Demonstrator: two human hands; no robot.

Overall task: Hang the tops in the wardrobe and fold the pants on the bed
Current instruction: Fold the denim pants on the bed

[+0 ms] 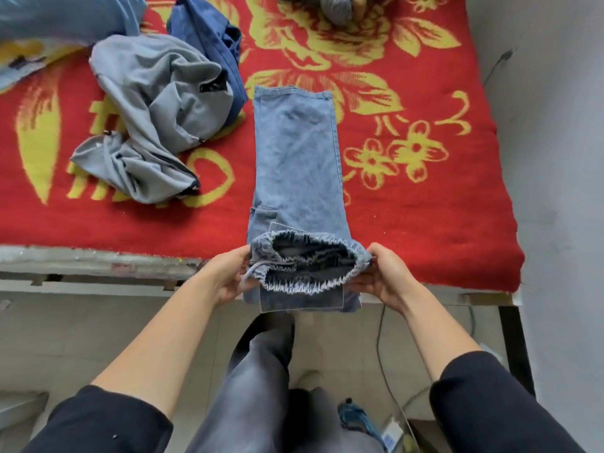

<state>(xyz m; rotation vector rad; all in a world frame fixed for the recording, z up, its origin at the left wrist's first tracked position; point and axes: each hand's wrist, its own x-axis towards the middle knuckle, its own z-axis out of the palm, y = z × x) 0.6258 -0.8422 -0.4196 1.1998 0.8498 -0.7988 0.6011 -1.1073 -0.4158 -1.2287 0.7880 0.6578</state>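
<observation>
On the red floral blanket (425, 207), light blue elastic-waist denim pants (297, 152) lie lengthwise; left hand (228, 276) and right hand (380, 276) grip the waistband's sides at 6 o'clock. Crumpled grey garment (157, 103) sits at 10 o'clock.

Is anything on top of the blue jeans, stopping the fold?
Nothing visible. The left hand and right hand grip the jeans at the waistband; the legs lie bare on the blanket. The grey clothes sit beside them, not on top.
</observation>
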